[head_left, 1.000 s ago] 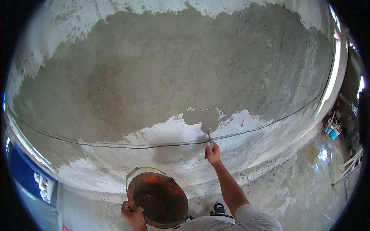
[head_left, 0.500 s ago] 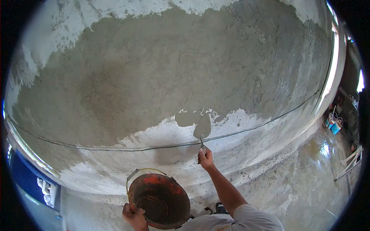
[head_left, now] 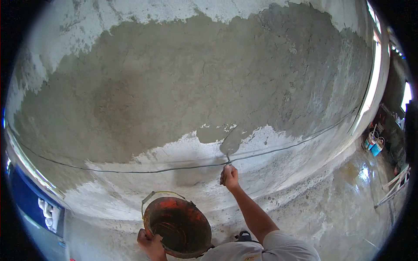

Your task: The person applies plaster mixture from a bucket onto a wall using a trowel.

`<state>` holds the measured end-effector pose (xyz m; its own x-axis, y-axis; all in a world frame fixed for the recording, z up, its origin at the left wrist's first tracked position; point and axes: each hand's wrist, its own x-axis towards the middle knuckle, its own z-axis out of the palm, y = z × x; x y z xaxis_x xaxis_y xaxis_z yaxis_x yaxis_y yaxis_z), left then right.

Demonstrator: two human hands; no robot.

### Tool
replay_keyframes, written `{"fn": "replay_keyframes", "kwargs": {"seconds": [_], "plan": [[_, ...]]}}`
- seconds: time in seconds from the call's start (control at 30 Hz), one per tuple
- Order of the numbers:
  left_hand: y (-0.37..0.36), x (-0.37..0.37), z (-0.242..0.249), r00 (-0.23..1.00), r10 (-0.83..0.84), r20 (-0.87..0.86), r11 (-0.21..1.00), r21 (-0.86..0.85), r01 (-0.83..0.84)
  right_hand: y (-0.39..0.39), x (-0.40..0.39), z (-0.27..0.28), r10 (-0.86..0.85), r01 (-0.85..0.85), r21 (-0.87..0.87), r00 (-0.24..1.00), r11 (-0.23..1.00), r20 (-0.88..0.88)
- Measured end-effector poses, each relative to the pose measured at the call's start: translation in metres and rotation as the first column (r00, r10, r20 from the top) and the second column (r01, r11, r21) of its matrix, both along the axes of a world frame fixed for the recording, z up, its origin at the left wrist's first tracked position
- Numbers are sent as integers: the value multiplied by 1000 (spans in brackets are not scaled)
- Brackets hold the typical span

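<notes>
My right hand (head_left: 229, 176) is closed around the handle of a pointed trowel (head_left: 230, 143). The trowel's grey, mortar-coated blade lies against the wall at the lower border of the wet grey plaster (head_left: 183, 82), beside a smooth fresh patch. A dark cable (head_left: 156, 171) runs across the wall and passes by the handle, close above my fingers. Down at the left, my left hand (head_left: 152, 245) grips the rim of a worn bucket (head_left: 196, 213), its thumb over the edge. The bucket is tilted toward me, dark and reddish inside, with its wire handle raised at the back.
Bare whitish wall (head_left: 191, 148) shows below the plaster and along the top. On the stained concrete floor (head_left: 300, 222) at the right stand small buckets (head_left: 377, 147) and a white metal frame (head_left: 394, 187). A blue panel (head_left: 26, 191) is at the far left.
The trowel's blade and handle have dropped slightly, and my right hand sits a little lower, below the cable. My left hand still holds the bucket in nearly the same place.
</notes>
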<state>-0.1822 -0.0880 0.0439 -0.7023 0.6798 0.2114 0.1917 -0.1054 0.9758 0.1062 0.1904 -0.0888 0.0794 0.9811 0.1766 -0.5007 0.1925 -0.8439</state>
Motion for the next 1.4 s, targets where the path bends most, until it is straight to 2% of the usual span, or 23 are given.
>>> {"fn": "replay_keyframes", "kwargs": {"seconds": [0.13, 0.23, 0.3, 0.33, 0.4, 0.43, 0.53, 0.6, 0.63, 0.67, 0.73, 0.83, 0.9, 0.93, 1.0, 1.03, 1.07, 1.1, 1.13, 1.17, 1.23, 1.33, 1.4], "plan": [[1, -1, -5, 999, 19, -29, 999, -36, -20, -4, -17, -52, 38, -45, 35, 981, 998, 188], [1, 5, 2, 996, 20, 85, 997, 76, -27, -37, -9, -47, 117, -121, -5, 952, 993, 282], [0, 5, 7, 994, 93, -59, 995, -37, -95, -42, -4, -39, 48, -86, 89, 929, 992, 367], [0, 5, 6, 994, 97, -54, 994, -35, -99, -38, -5, -31, 51, -91, 92, 928, 992, 370], [-1, 4, 3, 994, 100, -44, 990, -96, -104, -20, -9, -7, -2, -12, 79, 985, 997, 175], [-2, 2, 0, 994, 103, -44, 989, -99, -107, -17, -13, 15, -19, -4, 119, 982, 993, 189], [-3, -1, -4, 998, 52, -31, 998, -47, -53, 14, -43, 10, 10, -54, 180, 971, 982, 238], [-3, -2, -4, 995, 93, -31, 992, -88, -95, 15, -68, 9, 40, -78, 89, 930, 993, 364], [-3, -4, -5, 995, 94, -28, 992, -82, -96, 12, -76, 8, 29, -122, 136, 838, 983, 545], [-5, -6, -7, 995, 99, -30, 989, -109, -102, 10, -89, 2, -173, -81, 334, 726, 939, 665], [-12, -13, -11, 994, 100, -38, 985, -137, -104, -5, -93, -1, -119, -138, 288, 685, 948, 719], [-14, -20, -12, 982, 122, -146, 987, -88, -135, -18, -75, -3, -227, -19, 320, 666, 947, 710], [-15, -17, -14, 988, 126, 92, 992, 11, -128, -3, -63, -18, -192, 63, 273, 859, 960, 474], [-16, -16, -12, 987, 130, 95, 991, 11, -132, 2, -56, -5, -171, 90, 237, 921, 967, 349], [-20, -16, -5, 989, 85, 123, 994, 55, -92, 5, -46, 25, -137, 94, 138, 926, 986, 352], [-21, -16, -2, 989, 85, 123, 994, 50, -92, 13, -45, 25, -100, 34, 167, 909, 985, 404], [-21, -17, 2, 992, 130, -6, 991, -27, -130, 16, -49, 18, -100, 36, 161, 909, 986, 406], [-22, -18, 3, 977, 158, -139, 980, -100, -173, 16, -56, 12, -144, -22, 241, 750, 970, 646], [-22, -20, -1, 978, 151, -141, 980, -105, -166, 13, -63, 8, -203, -101, 298, 528, 949, 825], [-21, -23, -8, 980, 161, -115, 982, -80, -171, 7, -69, 2, -73, -133, 163, 513, 978, 855], [-18, -26, -10, 981, 170, -90, 984, -45, -175, -13, -65, 9, -76, -118, 159, 516, 980, 853], [-19, -27, -6, 974, 199, -112, 967, -136, -213, -20, -53, 9, -142, -64, 215, 565, 974, 813], [-17, -22, -3, 983, 176, -50, 980, -90, -180, 0, -46, -6, -216, 125, 203, 820, 971, 530]]}}
